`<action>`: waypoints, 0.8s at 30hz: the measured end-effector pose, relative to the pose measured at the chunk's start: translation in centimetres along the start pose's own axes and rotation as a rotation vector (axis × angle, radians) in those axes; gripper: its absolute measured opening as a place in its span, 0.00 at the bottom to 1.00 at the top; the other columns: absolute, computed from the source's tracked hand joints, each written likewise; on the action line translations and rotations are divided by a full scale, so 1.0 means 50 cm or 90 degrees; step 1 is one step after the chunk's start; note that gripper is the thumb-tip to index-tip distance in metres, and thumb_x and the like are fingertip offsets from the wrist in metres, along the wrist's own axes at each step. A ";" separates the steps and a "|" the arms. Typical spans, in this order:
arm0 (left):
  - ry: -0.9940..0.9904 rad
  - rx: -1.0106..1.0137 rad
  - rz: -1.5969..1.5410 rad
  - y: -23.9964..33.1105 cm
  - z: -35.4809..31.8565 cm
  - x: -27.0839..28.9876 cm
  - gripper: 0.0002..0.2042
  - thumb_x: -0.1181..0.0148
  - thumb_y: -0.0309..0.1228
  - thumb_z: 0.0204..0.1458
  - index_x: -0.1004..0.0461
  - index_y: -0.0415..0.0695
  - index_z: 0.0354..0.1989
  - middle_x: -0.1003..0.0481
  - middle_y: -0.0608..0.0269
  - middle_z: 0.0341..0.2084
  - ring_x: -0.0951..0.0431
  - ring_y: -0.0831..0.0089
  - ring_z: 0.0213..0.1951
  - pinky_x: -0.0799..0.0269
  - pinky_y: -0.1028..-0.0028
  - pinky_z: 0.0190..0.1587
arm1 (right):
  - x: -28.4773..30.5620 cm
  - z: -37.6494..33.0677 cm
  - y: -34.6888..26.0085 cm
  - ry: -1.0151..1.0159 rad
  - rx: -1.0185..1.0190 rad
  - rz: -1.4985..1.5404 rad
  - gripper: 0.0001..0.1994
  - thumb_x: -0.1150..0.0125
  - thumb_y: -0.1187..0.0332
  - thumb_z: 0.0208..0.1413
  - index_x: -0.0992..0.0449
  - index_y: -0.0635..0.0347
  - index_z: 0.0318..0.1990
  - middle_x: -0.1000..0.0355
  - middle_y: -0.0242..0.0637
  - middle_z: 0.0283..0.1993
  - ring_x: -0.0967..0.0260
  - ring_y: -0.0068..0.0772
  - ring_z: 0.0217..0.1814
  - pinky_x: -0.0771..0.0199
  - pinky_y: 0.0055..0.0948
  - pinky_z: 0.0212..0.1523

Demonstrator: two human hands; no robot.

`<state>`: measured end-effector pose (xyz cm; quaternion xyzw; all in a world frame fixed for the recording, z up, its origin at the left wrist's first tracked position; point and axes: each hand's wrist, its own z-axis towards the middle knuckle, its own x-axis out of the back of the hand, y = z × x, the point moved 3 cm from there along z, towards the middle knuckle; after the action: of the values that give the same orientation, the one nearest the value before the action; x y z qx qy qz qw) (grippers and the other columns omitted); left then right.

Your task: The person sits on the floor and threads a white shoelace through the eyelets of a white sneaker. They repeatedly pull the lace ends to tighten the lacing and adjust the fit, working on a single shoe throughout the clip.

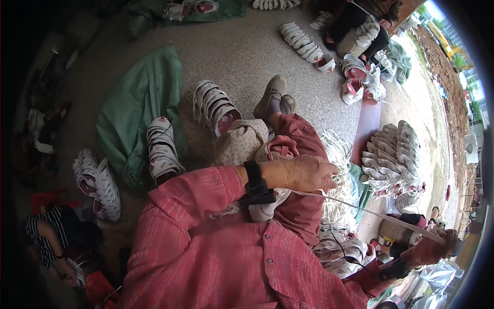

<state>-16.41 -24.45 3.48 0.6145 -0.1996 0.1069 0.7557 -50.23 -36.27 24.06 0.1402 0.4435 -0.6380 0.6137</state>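
Note:
My left hand [310, 174] is closed above my lap, with its fingers pinched on a white shoelace [368, 210]. The lace runs taut across to my right hand [431, 251], which is raised far out to the right and closed round the other part of it. Beneath my left wrist a white shoe [263, 210] with a pinkish-red lining lies on my lap, partly hidden by the forearm. A dark band [256, 185] is on my left wrist. Beside my right knee hangs a thick bundle of loose white laces [335, 154].
Nested rows of white shoes [211, 105] lie on the speckled floor ahead, near a green sack [146, 98]. A tall stack of shoes [393, 159] stands to the right. Other people sit nearby, one in a striped top [49, 234] at the left and another at the far right.

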 end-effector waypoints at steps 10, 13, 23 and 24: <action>-0.058 -0.214 0.399 0.064 -0.122 -0.096 0.20 0.34 0.38 0.46 0.27 0.38 0.45 0.27 0.52 0.43 0.27 0.62 0.48 0.32 0.61 0.52 | 0.219 0.117 0.064 0.152 -0.159 0.101 0.14 0.59 0.70 0.72 0.32 0.72 0.52 0.27 0.49 0.50 0.28 0.41 0.53 0.35 0.46 0.67; -0.031 -0.106 0.693 0.020 -0.114 -0.125 0.33 0.36 0.38 0.47 0.35 0.36 0.61 0.27 0.48 0.43 0.27 0.60 0.49 0.39 0.56 0.59 | 0.324 0.107 0.072 0.234 -0.161 0.131 0.13 0.57 0.73 0.70 0.31 0.73 0.53 0.26 0.56 0.51 0.27 0.46 0.56 0.32 0.48 0.67; -0.312 -0.022 -0.501 0.136 -0.186 0.026 0.19 0.39 0.32 0.58 0.26 0.42 0.58 0.21 0.60 0.40 0.22 0.72 0.44 0.30 0.67 0.52 | 0.632 -0.058 0.002 0.539 -0.201 0.195 0.12 0.53 0.78 0.67 0.29 0.73 0.53 0.25 0.53 0.49 0.25 0.44 0.51 0.22 0.39 0.56; -0.266 -0.026 -0.521 0.141 -0.203 0.078 0.20 0.38 0.34 0.59 0.26 0.37 0.57 0.21 0.58 0.38 0.21 0.70 0.44 0.30 0.67 0.51 | 0.670 -0.086 -0.015 0.611 -0.143 0.142 0.11 0.52 0.78 0.67 0.31 0.75 0.54 0.27 0.51 0.46 0.26 0.43 0.48 0.21 0.38 0.54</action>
<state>-14.07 -13.34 9.72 0.6360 -0.0906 -0.3305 0.6914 -59.45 -55.30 -2.31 0.3974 0.7239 -0.3805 0.4162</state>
